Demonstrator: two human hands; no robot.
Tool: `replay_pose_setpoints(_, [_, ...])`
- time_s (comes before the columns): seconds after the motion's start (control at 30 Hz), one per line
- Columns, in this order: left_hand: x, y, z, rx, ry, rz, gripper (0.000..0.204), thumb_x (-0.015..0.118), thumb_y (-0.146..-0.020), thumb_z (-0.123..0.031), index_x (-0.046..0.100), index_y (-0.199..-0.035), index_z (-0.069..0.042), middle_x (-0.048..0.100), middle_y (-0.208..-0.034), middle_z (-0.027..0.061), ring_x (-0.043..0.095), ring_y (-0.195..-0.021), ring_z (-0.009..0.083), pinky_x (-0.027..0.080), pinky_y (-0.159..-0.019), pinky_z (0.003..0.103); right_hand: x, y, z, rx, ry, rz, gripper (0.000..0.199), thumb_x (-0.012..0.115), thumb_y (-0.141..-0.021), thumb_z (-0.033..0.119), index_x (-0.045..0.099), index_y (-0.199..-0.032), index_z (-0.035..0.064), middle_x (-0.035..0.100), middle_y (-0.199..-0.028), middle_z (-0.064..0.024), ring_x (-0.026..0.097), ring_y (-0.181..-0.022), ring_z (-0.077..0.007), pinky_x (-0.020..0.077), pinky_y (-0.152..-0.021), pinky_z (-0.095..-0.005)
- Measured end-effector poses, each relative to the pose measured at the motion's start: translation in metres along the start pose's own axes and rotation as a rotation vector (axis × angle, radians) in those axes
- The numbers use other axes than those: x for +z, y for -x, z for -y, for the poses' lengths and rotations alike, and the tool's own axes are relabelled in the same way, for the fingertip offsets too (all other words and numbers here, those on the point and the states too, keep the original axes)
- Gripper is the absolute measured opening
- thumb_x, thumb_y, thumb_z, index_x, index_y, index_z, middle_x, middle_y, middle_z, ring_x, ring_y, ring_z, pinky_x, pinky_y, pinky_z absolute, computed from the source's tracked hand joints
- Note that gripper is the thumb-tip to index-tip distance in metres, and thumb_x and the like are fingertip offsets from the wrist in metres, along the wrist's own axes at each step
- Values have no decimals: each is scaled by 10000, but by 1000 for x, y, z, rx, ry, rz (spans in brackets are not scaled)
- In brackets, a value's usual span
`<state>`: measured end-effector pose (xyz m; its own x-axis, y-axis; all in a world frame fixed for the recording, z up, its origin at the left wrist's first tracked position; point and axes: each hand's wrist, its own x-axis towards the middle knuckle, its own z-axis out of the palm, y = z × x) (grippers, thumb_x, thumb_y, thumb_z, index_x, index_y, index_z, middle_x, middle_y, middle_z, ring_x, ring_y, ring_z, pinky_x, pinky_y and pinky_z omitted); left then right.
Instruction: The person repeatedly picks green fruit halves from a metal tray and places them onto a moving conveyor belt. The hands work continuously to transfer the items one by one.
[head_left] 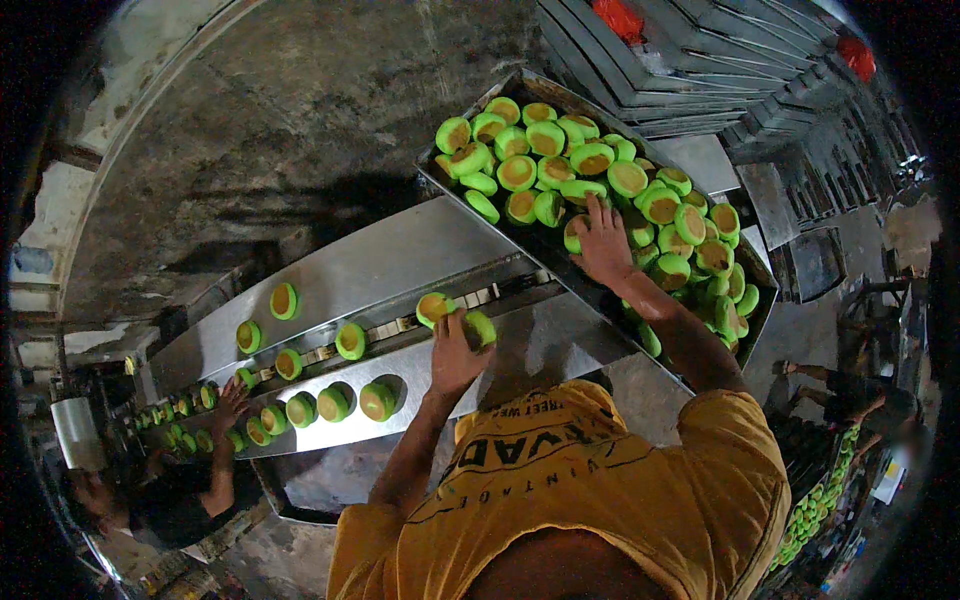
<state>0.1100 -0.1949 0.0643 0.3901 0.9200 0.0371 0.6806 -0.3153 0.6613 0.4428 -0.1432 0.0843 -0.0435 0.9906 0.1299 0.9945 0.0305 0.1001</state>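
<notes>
My left hand (458,358) is over the conveyor, its fingers closed around a green bun (481,330). Another green bun with a brown face (434,309) touches its fingertips; whether it is gripped too I cannot tell. On the right, my right hand (604,248) reaches into a large dark metal tray (468,207) heaped with green buns. Its thumb and fingers curl round one bun (574,234), which the hand partly covers. Many buns in the heap show brown faces, such as the one near the middle (627,179).
A chain conveyor (400,326) runs leftward between steel side plates (375,250). Buns lie on the chain and in a row along the near plate (377,401). A co-worker's hand (232,403) is at the far left. Stacked metal trays (660,90) stand at the upper right.
</notes>
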Motion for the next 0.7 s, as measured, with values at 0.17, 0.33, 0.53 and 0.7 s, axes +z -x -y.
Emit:
replay_pose_setpoints(0.17, [32, -66, -17, 2, -62, -63, 729, 832, -715, -270, 430, -1263, -5, 519, -1174, 255, 499, -1113, 447, 424, -957, 521, 17, 14, -3, 40, -137, 18, 598, 767, -770, 308, 529, -1253, 49, 423, -1337, -204, 453, -1197, -394, 388, -948, -514])
replay_pose_setpoints(0.33, [44, -83, -19, 12, -406, -20, 519, 795, -763, -353, 615, -1140, -45, 543, -1166, 196, 509, -1132, 391, 413, -974, 473, 5, -22, -11, 281, -269, -224, 668, 793, -742, 240, 485, -1313, 81, 449, -1309, -193, 496, -1170, -368, 413, -920, -538])
replay_pose_setpoints(0.53, [19, -105, -41, -16, 226, -78, 431, 741, -853, -258, 627, -1226, -73, 540, -1196, 148, 572, -1056, 301, 498, -867, 425, 4, -54, -29, 276, -557, -148, 443, 738, -809, 313, 651, -1126, 16, 673, -996, -156, 604, -1014, -368, 452, -890, -469])
replay_pose_setpoints(0.7, [14, -100, -65, -302, 1329, 66, 466, 669, -943, -226, 499, -1347, -65, 564, -1214, 93, 588, -1059, 194, 588, -785, 379, -17, -27, 3, 249, -1041, 53, 428, 705, -870, 382, 666, -1080, 11, 693, -936, -176, 644, -872, -333, 498, -787, -393])
